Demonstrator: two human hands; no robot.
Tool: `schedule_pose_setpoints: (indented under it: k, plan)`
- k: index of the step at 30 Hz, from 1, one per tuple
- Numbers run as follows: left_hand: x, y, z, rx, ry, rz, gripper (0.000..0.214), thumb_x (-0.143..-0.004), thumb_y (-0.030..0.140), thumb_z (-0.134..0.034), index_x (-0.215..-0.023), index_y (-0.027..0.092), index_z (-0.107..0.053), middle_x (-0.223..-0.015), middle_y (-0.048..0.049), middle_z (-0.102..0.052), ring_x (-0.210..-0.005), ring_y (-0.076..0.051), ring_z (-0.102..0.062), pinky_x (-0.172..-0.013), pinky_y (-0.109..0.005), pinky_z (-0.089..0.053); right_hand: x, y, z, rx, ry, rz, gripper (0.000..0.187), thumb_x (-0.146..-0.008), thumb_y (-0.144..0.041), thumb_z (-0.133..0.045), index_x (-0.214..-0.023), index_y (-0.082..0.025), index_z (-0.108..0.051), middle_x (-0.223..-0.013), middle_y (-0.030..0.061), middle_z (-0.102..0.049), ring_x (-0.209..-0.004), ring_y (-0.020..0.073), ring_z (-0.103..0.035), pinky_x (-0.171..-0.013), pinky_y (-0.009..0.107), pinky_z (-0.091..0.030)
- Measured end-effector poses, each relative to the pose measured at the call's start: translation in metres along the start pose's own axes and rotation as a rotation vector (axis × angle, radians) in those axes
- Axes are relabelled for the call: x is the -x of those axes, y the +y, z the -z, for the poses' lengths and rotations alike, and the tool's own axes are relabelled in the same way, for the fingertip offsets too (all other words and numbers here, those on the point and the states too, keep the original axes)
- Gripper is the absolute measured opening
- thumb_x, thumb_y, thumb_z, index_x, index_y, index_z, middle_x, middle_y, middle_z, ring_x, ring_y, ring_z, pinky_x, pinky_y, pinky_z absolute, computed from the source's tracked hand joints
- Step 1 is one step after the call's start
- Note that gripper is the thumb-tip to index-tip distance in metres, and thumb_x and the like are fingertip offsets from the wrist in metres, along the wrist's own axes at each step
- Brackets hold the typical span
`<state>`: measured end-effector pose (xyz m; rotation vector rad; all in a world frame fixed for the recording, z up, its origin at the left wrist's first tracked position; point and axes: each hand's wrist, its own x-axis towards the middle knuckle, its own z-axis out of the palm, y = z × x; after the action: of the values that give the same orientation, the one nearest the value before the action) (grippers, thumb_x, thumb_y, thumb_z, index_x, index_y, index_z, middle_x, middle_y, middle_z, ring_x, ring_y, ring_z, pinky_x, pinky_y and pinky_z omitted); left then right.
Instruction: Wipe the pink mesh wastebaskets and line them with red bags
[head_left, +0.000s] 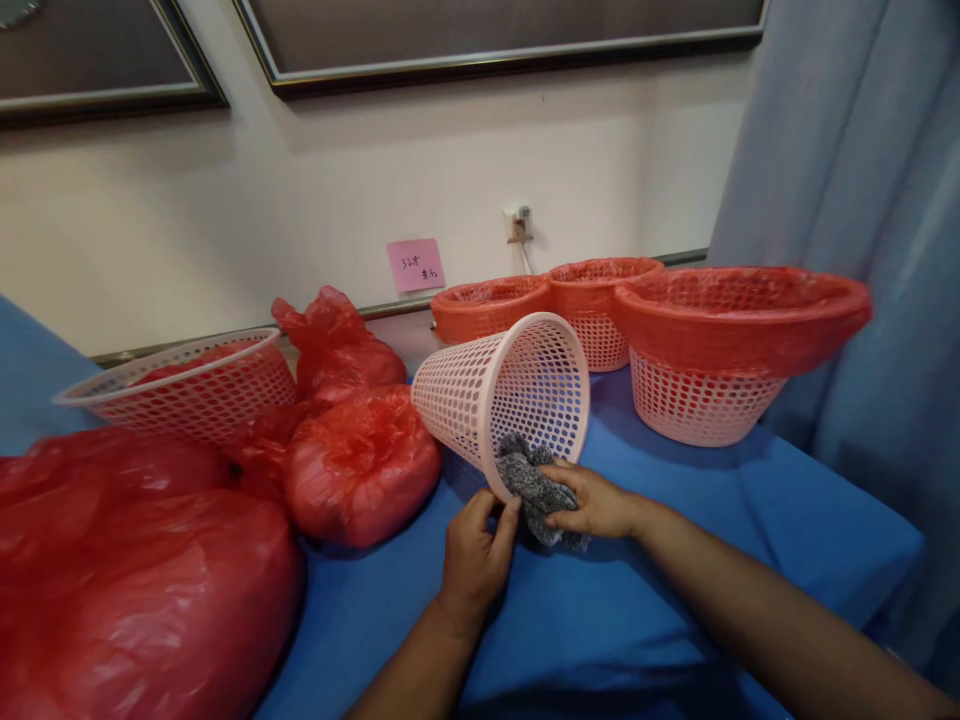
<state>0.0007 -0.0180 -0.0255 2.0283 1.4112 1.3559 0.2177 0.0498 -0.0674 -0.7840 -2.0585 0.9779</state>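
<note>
A pink perforated basket (487, 385) lies tipped on its side on the blue table (645, 600), its mouth toward me. A grey knitted cloth (534, 482) hangs out of the basket's lower rim. My left hand (474, 556) is closed, pinching the rim of the basket next to the cloth. My right hand (592, 500) is closed over the grey cloth from the right.
Three pink baskets lined with red bags (739, 340) (600, 300) (487, 305) stand at the back right. Another pink basket (187, 385) lies tilted at left. Stuffed red plastic bags (360, 465) and a large red bag (135, 590) fill the left side. A blue curtain (862, 200) hangs at right.
</note>
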Motion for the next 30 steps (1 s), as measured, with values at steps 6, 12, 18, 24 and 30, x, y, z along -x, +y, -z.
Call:
schedule_pose_setpoints:
  k: [6,12,18,24,30]
  plan:
    - [-0.004,-0.004,0.003,0.089,0.271,-0.005,0.026,-0.094,0.040,-0.066,-0.078,0.019,-0.065,-0.071,0.0015,-0.064,-0.066,-0.013,-0.060,-0.066,-0.024,-0.050,0.001,0.013,0.030,0.472,0.238,-0.335,0.065,-0.077,-0.006,-0.062,-0.140,-0.023,-0.064,-0.126,0.0140,-0.063,-0.105,0.0294,-0.069,-0.095,0.046,-0.053]
    - [-0.003,-0.006,0.000,0.156,0.225,-0.012,0.020,-0.092,0.039,-0.070,-0.092,0.019,-0.067,-0.080,-0.0005,-0.069,-0.071,-0.015,-0.066,-0.071,-0.026,-0.055,-0.002,-0.005,-0.007,0.142,0.047,-0.066,0.064,-0.074,-0.014,-0.073,-0.135,-0.029,-0.066,-0.125,0.0044,-0.068,-0.111,0.0221,-0.067,-0.099,0.037,-0.054]
    - [-0.002,-0.009,0.004,0.206,0.406,-0.029,0.018,-0.091,0.035,-0.072,-0.090,0.019,-0.064,-0.078,0.0016,-0.063,-0.069,-0.012,-0.060,-0.068,-0.023,-0.053,-0.002,-0.005,-0.001,0.387,0.026,-0.143,0.060,-0.077,-0.014,-0.071,-0.134,-0.030,-0.067,-0.116,0.0066,-0.067,-0.098,0.0221,-0.067,-0.090,0.036,-0.054]
    - [-0.006,-0.008,0.003,0.177,0.320,-0.005,0.019,-0.090,0.034,-0.072,-0.098,0.019,-0.067,-0.082,-0.0007,-0.069,-0.073,-0.015,-0.065,-0.072,-0.026,-0.055,-0.002,0.004,0.022,0.641,0.230,-0.360,0.055,-0.081,-0.012,-0.063,-0.133,-0.026,-0.068,-0.114,0.0102,-0.066,-0.092,0.0232,-0.067,-0.086,0.035,-0.052]
    - [-0.004,-0.004,-0.001,0.022,-0.053,0.002,0.017,-0.094,0.033,-0.066,-0.093,0.018,-0.072,-0.080,-0.0025,-0.074,-0.069,-0.016,-0.066,-0.067,-0.027,-0.052,-0.002,-0.008,-0.003,0.194,0.006,-0.103,0.053,-0.076,-0.015,-0.072,-0.127,-0.027,-0.071,-0.120,0.0050,-0.068,-0.106,0.0213,-0.066,-0.095,0.033,-0.054]
